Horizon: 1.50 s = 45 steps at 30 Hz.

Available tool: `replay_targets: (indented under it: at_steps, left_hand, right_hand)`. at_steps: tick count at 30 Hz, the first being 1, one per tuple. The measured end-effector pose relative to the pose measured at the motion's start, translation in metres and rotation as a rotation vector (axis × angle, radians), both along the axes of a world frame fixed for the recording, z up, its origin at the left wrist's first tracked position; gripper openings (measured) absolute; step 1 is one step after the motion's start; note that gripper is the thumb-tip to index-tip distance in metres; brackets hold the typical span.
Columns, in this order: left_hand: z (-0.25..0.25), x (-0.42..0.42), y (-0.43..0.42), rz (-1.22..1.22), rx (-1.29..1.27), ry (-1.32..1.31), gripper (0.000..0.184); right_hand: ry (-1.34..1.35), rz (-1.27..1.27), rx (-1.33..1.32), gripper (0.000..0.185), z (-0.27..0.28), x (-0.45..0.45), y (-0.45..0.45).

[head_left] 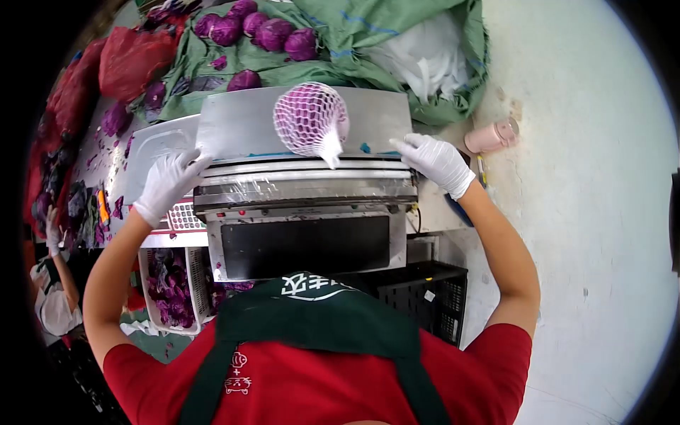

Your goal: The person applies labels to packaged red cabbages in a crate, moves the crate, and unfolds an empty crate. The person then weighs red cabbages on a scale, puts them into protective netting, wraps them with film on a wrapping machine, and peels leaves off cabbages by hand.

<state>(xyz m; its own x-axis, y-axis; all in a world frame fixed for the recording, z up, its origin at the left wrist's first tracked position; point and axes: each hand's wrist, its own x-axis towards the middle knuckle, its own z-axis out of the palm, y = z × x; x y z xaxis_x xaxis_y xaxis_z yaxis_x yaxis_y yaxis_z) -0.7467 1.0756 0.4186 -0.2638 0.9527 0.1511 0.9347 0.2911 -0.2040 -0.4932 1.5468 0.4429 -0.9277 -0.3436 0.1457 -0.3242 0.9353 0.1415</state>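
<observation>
A purple cabbage in a white foam net rests on the metal plate of a film wrapping machine, the net's gathered end toward me. My left hand, in a white glove, is at the left end of the machine's white rollers, with thumb and fingers apart. At the right end is my gloved right hand, its fingers stretched toward the plate's corner. I make out no object in either hand; clear film between them would be hard to see. Shiny clear film lies across the machine's front.
Several purple cabbages lie on green sacking behind the machine. A crate of purple leaves stands at lower left, and a black crate at lower right. A pink cup is at right. Another person's gloved hand shows far left.
</observation>
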Motion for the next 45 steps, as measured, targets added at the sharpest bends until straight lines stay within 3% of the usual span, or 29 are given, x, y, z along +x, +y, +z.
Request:
replay_targets:
  at_steps: [1,6,7,8,10,11,12,14,16,18,20,22,23,24,25,26,27,28,30,31,33,36,38,39,40,42,43,45]
  left_hand:
    - [0.003,0.004,-0.004,-0.065,-0.067,0.026,0.051]
    - [0.004,0.027,0.04,-0.114,-0.211,-0.039,0.051]
    - [0.005,0.034,0.055,-0.181,-0.189,-0.081,0.045]
    - [0.001,0.038,0.061,-0.245,-0.168,-0.125,0.039]
    - [-0.03,0.046,0.059,-0.074,0.166,-0.557,0.025]
    - [-0.05,0.048,0.058,-0.01,0.383,-0.718,0.014]
    - [-0.026,0.063,0.053,0.358,0.363,-1.335,0.014]
    - [0.03,0.086,0.046,0.555,0.512,-1.681,0.015]
    - [0.06,0.107,0.043,0.557,0.742,-1.725,0.013]
    - [0.063,0.095,0.036,0.311,0.956,-1.539,0.009]
    - [0.096,0.081,0.051,0.284,1.088,-1.379,0.01]
    - [0.101,0.051,0.086,0.016,1.071,-1.184,0.035]
    - [0.092,0.035,0.107,-0.047,0.902,-0.972,0.078]
    - [0.071,0.015,0.119,-0.091,0.688,-0.966,0.112]
    - [0.042,0.001,0.137,-0.124,0.512,-0.728,0.124]
    - [0.02,-0.006,0.154,-0.08,0.361,-0.75,0.126]
    - [0.004,-0.006,0.171,-0.06,0.264,-0.733,0.124]
    - [-0.025,-0.009,0.184,-0.208,0.484,-1.172,0.123]
    - [-0.014,-0.012,0.197,-0.059,0.576,-1.5,0.108]
    - [-0.008,-0.01,0.201,-0.052,0.574,-1.497,0.108]
    - [0.002,-0.002,0.202,0.192,0.702,-2.074,0.083]
    - [0.014,0.042,0.175,0.388,0.481,-2.112,0.067]
    - [0.04,0.091,0.148,0.64,0.289,-2.346,0.07]
    - [0.049,0.107,0.137,0.545,0.179,-2.496,0.069]
    - [0.047,0.124,0.128,0.54,0.102,-2.565,0.068]
    - [-0.003,0.152,0.114,0.734,-0.003,-2.718,0.066]
    - [-0.017,0.163,0.107,0.714,0.024,-2.69,0.067]
    - [-0.038,0.177,0.098,0.839,0.004,-2.721,0.067]
  right_hand:
    - [-0.047,0.021,0.16,0.049,-0.002,0.009,0.004]
    - [-0.153,0.225,0.12,0.045,-0.018,0.0,-0.017]
    - [-0.124,0.2,0.028,0.036,-0.032,-0.002,-0.02]
    - [-0.098,0.177,-0.241,0.023,-0.039,-0.001,-0.025]
    - [-0.447,-0.19,-0.996,0.013,-0.05,0.002,-0.037]
    - [-0.638,-0.495,-1.329,0.014,-0.028,0.007,-0.053]
    - [-0.678,-0.557,-1.625,0.01,-0.024,0.014,-0.055]
    - [-0.668,-0.574,-1.696,0.007,0.007,0.028,-0.066]
    - [-0.646,-0.558,-1.683,0.006,0.036,0.033,-0.069]
    - [-0.536,-0.465,-1.785,0.007,0.069,0.027,-0.067]
    - [-0.189,0.103,-1.993,0.01,0.07,0.001,-0.052]
    - [0.225,-0.095,-1.609,0.011,0.068,-0.037,-0.05]
    - [0.289,-0.091,-1.317,0.021,0.05,-0.057,-0.044]
    - [0.313,0.005,-0.695,0.043,0.039,-0.075,-0.028]
    - [0.195,0.021,-0.374,0.06,0.028,-0.09,-0.027]
    - [-0.027,-0.125,-0.294,0.069,0.028,-0.099,-0.048]
    - [-0.076,-0.072,-0.207,0.072,-0.015,-0.116,-0.034]
    - [-0.106,-0.036,-0.478,0.083,-0.034,-0.124,-0.042]
    - [0.13,0.041,-0.92,0.093,-0.066,-0.135,-0.057]
    - [0.131,0.046,-0.927,0.093,-0.054,-0.133,-0.062]
    - [-0.448,-0.165,-1.517,0.101,-0.006,-0.12,-0.072]
    - [-0.644,-0.196,-1.538,0.106,0.014,-0.07,-0.092]
    - [-0.873,-0.361,-1.667,0.106,0.02,-0.024,-0.112]
    - [-0.964,-0.396,-1.69,0.101,0.017,-0.006,-0.125]
    - [-1.101,-0.443,-1.898,0.099,0.012,0.015,-0.131]
    - [-1.263,-0.408,-1.943,0.095,0.012,0.036,-0.147]
    - [-1.355,-0.462,-2.212,0.091,-0.001,0.051,-0.15]
    - [-1.376,-0.491,-2.282,0.087,-0.019,0.069,-0.156]
